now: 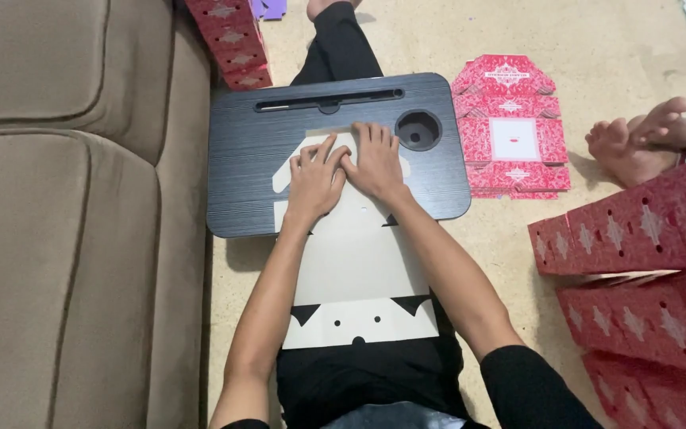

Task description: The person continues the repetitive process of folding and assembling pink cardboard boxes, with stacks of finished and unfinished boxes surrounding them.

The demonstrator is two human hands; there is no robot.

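Landmark: black lap desk, sitting on the beige floor over the person's legs.

Flat unfolded cardboard box blank, pale inner side up, lies lengthwise from the desk's middle down off its near edge onto the person's lap.

Left hand is palm down on the blank's far end, mid-desk, fingers slightly spread and pressed flat. Right hand is just beside it, touching it, fingers close together, pressed flat, tips pointing to the desk's far edge. No pinch by either hand; both press the card against the desk.

Round cup recess is in the desk's far right corner, just right of the right hand. Long slot runs along the desk's far edge.

Right of the desk: stack of flat red patterned blanks on the floor. Farther right: another person's bare feet, then folded red boxes piled up. Left of the desk: brown sofa. Beyond the desk's far left corner: more red boxes.
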